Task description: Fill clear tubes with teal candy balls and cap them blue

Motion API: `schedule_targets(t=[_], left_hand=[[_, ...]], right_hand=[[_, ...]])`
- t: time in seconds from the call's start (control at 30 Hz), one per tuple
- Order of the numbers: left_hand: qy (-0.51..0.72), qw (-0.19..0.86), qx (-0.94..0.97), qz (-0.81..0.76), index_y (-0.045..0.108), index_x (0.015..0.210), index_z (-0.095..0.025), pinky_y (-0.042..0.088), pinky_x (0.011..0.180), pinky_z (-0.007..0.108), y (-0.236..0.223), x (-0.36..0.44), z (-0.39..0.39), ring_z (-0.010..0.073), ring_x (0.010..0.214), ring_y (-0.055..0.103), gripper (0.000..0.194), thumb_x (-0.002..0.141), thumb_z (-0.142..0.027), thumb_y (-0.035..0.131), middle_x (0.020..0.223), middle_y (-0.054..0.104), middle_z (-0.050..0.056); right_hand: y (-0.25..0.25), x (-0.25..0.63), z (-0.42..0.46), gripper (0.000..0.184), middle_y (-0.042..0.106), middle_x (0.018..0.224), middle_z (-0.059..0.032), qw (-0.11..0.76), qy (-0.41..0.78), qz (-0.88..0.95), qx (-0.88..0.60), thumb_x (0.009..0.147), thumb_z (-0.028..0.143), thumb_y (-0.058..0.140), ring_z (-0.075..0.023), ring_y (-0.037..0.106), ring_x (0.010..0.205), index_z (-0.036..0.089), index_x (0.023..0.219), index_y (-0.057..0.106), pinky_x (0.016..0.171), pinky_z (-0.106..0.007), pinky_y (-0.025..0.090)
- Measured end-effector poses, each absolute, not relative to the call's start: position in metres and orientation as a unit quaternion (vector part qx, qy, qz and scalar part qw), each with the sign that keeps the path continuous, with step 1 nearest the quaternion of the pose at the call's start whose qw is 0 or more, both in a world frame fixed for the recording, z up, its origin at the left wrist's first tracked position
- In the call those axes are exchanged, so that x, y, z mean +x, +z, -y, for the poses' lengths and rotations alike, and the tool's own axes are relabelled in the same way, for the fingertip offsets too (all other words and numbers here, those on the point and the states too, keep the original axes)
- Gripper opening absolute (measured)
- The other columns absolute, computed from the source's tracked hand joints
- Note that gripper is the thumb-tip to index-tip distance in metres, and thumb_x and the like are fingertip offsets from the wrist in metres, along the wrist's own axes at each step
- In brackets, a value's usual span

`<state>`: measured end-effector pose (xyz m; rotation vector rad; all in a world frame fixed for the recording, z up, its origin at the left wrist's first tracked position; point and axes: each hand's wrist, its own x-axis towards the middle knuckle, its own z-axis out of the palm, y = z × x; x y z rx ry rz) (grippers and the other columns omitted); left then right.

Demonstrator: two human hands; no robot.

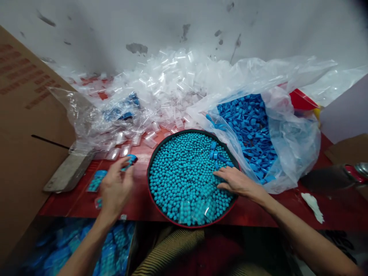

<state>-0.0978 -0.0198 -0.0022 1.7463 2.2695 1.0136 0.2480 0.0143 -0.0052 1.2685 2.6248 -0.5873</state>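
My left hand (116, 188), blurred, is closed at its fingertips on a small blue-capped container (130, 160) over the left of the table. Below it lie another blue-capped container (97, 180) filled with turquoise beads and a partly covered small one. In the middle, a round tray (150, 183) with a dark rim is full of turquoise beads (184, 168). My right hand (235, 182) rests over its right side, fingers stretched and slightly apart, nearest to several loose blue caps (215, 154). Clear empty containers (198, 211) lie on the beads at the front.
Clear plastic containers (172, 84) are heaped along the wall. A plastic bag of blue caps (247, 130) stands right of the tray, a bottle (327, 177) farther right. A cardboard box (25, 134) and a grey block (69, 172) bound the left. Filled containers (115, 241) sit below the table edge.
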Motion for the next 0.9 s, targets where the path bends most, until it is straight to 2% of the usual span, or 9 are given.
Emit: schedule_targets(t=[0.1, 0.2, 0.37, 0.5, 0.6, 0.67, 0.73, 0.83, 0.9], left_hand=[[0.325, 0.154, 0.701, -0.616, 0.052, 0.105, -0.017, 0.044, 0.078, 0.028, -0.005, -0.042, 0.012, 0.0161, 0.085, 0.056, 0.027, 0.08, -0.026, 0.042, 0.096, 0.059, 0.005], [0.252, 0.239, 0.792, -0.503, 0.05, 0.11, -0.02, 0.042, 0.081, 0.029, -0.012, 0.013, -0.001, 0.0165, 0.089, 0.055, 0.031, 0.08, -0.02, 0.042, 0.099, 0.058, 0.006], [0.205, 0.302, 0.808, -0.462, 0.048, 0.115, -0.014, 0.04, 0.084, 0.034, -0.032, 0.066, -0.031, 0.0227, 0.097, 0.052, 0.042, 0.074, -0.022, 0.051, 0.107, 0.056, 0.011], [0.237, 0.393, 0.778, -0.429, 0.057, 0.099, -0.019, 0.04, 0.078, 0.028, -0.041, 0.071, -0.044, 0.018, 0.086, 0.055, 0.027, 0.073, -0.021, 0.052, 0.091, 0.062, 0.003], [0.282, 0.458, 0.717, -0.444, 0.057, 0.085, -0.017, 0.041, 0.068, 0.024, -0.041, 0.061, -0.045, 0.0134, 0.072, 0.053, 0.016, 0.071, -0.022, 0.052, 0.074, 0.059, -0.001], [0.31, 0.508, 0.659, -0.46, 0.052, 0.078, -0.016, 0.041, 0.061, 0.022, -0.041, 0.051, -0.044, 0.0111, 0.065, 0.051, 0.011, 0.069, -0.022, 0.054, 0.068, 0.054, -0.003], [0.322, 0.576, 0.581, -0.476, 0.046, 0.077, -0.016, 0.04, 0.052, 0.02, -0.041, 0.042, -0.042, 0.0104, 0.06, 0.053, 0.014, 0.068, -0.025, 0.054, 0.067, 0.052, -0.003], [0.323, 0.663, 0.474, -0.48, 0.041, 0.083, -0.017, 0.036, 0.041, 0.017, -0.039, 0.032, -0.037, 0.0103, 0.052, 0.056, 0.024, 0.07, -0.033, 0.054, 0.071, 0.055, -0.001], [0.33, 0.693, 0.436, -0.47, 0.042, 0.089, -0.016, 0.035, 0.038, 0.016, -0.036, 0.028, -0.032, 0.01, 0.05, 0.056, 0.03, 0.07, -0.035, 0.055, 0.072, 0.057, 0.0]], right_hand=[[-0.008, 0.247, -0.021, 0.032, 0.061, 0.096, -0.0089, 0.051, -0.238, -0.862, 0.446, 0.08, 0.033, 0.046, -0.0208, 0.054, 0.088, 0.019, 0.106, 0.056, 0.075, -0.029, 0.038], [-0.009, 0.251, -0.03, 0.026, 0.064, 0.085, -0.0049, 0.007, -0.294, -0.838, 0.461, 0.081, 0.029, 0.042, -0.017, 0.056, 0.078, 0.019, 0.094, 0.062, 0.069, -0.024, 0.038], [-0.011, 0.252, -0.043, 0.024, 0.061, 0.067, 0.0002, -0.075, -0.365, -0.797, 0.475, 0.078, 0.028, 0.043, -0.012, 0.051, 0.06, 0.016, 0.077, 0.063, 0.057, -0.021, 0.036], [-0.018, 0.245, -0.048, 0.024, 0.058, 0.064, 0.0013, -0.134, -0.47, -0.734, 0.472, 0.076, 0.03, 0.045, -0.011, 0.051, 0.056, 0.014, 0.082, 0.062, 0.053, -0.021, 0.037], [-0.019, 0.246, -0.055, 0.029, 0.059, 0.062, 0.0008, -0.154, -0.513, -0.7, 0.473, 0.077, 0.035, 0.044, -0.0106, 0.051, 0.051, 0.013, 0.081, 0.062, 0.051, -0.021, 0.039], [-0.018, 0.249, -0.063, 0.034, 0.059, 0.061, -0.0002, -0.167, -0.441, -0.713, 0.518, 0.079, 0.038, 0.039, -0.0111, 0.051, 0.052, 0.014, 0.074, 0.062, 0.052, -0.022, 0.038], [-0.016, 0.251, -0.071, 0.036, 0.061, 0.065, -0.002, -0.157, -0.307, -0.734, 0.585, 0.082, 0.039, 0.035, -0.0134, 0.054, 0.059, 0.015, 0.072, 0.061, 0.056, -0.023, 0.038], [-0.019, 0.241, -0.076, 0.032, 0.063, 0.078, -0.0061, -0.055, -0.12, -0.764, 0.632, 0.08, 0.042, 0.042, -0.0187, 0.057, 0.073, 0.016, 0.082, 0.059, 0.061, -0.026, 0.037], [-0.024, 0.228, -0.073, 0.028, 0.063, 0.085, -0.008, 0.009, -0.057, -0.785, 0.617, 0.078, 0.04, 0.048, -0.0203, 0.056, 0.078, 0.016, 0.088, 0.057, 0.062, -0.026, 0.036]])
